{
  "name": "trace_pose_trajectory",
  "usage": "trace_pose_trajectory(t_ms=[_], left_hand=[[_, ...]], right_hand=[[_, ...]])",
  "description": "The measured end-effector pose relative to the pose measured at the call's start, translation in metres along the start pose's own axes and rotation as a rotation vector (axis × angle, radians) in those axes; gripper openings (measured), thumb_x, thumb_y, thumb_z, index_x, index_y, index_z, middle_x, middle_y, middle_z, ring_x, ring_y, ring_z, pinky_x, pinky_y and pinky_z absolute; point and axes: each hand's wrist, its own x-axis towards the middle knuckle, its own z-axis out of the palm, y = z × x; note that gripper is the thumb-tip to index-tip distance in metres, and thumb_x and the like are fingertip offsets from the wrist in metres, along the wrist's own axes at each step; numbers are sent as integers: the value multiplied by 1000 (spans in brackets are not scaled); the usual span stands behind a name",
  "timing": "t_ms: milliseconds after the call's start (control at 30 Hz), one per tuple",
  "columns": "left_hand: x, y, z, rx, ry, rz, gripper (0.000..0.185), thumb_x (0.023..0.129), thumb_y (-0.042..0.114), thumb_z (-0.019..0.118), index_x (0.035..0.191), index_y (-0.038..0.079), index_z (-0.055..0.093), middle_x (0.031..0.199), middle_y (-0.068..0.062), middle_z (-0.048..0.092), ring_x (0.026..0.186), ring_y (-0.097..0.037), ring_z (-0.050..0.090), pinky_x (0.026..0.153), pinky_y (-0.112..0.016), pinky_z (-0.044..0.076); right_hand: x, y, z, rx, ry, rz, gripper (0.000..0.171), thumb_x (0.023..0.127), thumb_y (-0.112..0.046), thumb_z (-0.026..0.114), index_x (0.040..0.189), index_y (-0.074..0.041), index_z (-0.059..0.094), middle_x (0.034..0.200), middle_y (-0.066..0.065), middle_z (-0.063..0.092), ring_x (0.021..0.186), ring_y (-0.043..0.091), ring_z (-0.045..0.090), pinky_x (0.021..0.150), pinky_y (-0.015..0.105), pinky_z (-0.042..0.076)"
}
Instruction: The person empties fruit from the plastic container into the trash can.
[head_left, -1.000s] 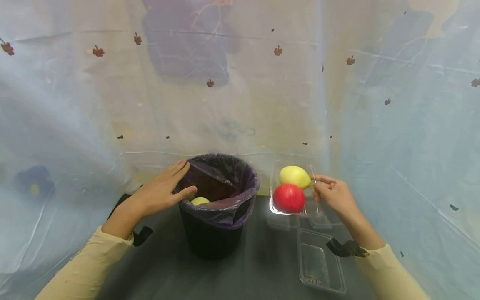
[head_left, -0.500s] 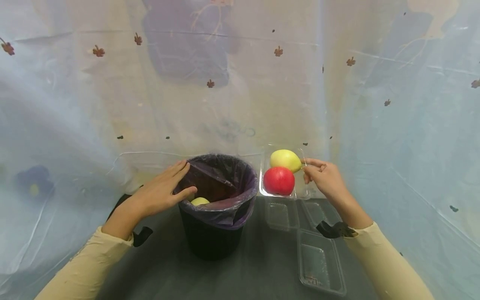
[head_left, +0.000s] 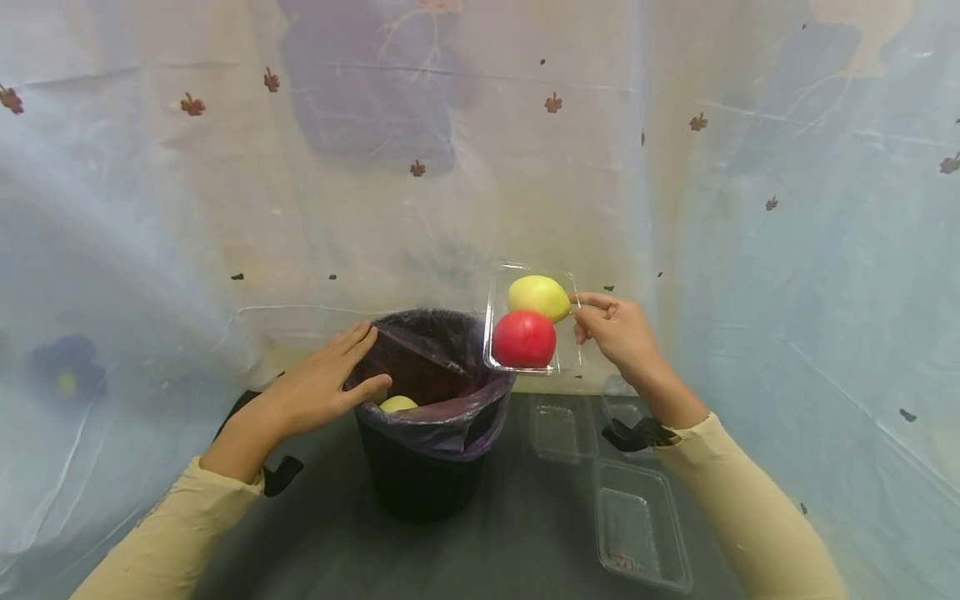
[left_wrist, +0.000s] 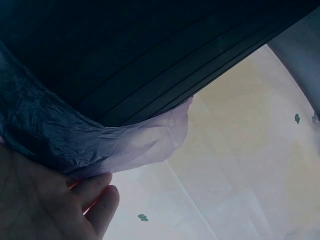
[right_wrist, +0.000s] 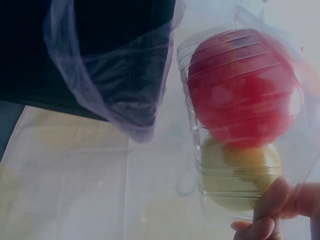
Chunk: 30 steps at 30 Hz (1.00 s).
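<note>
My right hand [head_left: 618, 333] pinches the right edge of a clear plastic container [head_left: 566, 354], lifted at the bin's right rim. Inside it lie a red apple-like fruit [head_left: 525, 339] and a yellow fruit [head_left: 538, 297] with a pointed end. From the right wrist view, thumb and fingers meet at the container wall [right_wrist: 192, 125], beside the yellow fruit. My left hand [head_left: 311, 379] rests with straight fingers at the left rim of a black bin [head_left: 420, 483]. A thin purple bag [head_left: 487, 400] lines the bin and folds over its rim. A pale yellow round thing [head_left: 397, 403] shows inside.
Several clear plastic containers stand on the dark table [head_left: 525, 550] to the right, among them a near container [head_left: 642, 525] and a container farther back [head_left: 561, 429]. A patterned plastic sheet [head_left: 480, 208] hangs behind and at both sides.
My right hand has carried the container with both fruits up and to the left, from over the other containers to the bin's right rim. The left hand has stayed in place.
</note>
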Motion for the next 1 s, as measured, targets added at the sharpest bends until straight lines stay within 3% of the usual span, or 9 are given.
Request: trace_pose_trajectory(t_ms=[400, 667, 800, 1000], left_hand=[[0, 0, 0, -2, 4, 5, 94, 108, 69, 45, 174, 10, 12, 181, -11, 4, 165, -42, 9, 128, -70, 15], [1, -2, 0, 4, 11, 16, 94, 108, 69, 46, 174, 9, 14, 181, -12, 6, 165, -42, 10, 128, -69, 16], [1, -2, 0, 4, 13, 16, 94, 107, 69, 47, 173, 9, 15, 181, -12, 7, 165, -42, 10, 128, -69, 16], [-1, -1, -2, -5, 5, 2, 94, 107, 69, 46, 174, 10, 14, 181, -13, 7, 165, -42, 10, 128, -70, 16]], right_hand=[[12, -9, 32, 79, -22, -25, 34, 103, -7, 67, 133, 7, 70, 63, -3, 64, 68, 12, 63, 69, 22, 50], [13, -8, 54, 123, -44, -80, 32, 104, -4, 66, 132, 10, 69, 59, -5, 64, 60, 8, 61, 50, 21, 28], [14, -10, 62, 115, -38, -111, 31, 104, -4, 67, 132, 8, 70, 58, -6, 63, 56, 7, 54, 47, 21, 20], [15, -11, 75, 45, -63, -175, 33, 103, -7, 66, 133, 7, 70, 59, -2, 64, 46, 7, 35, 48, 22, 18]])
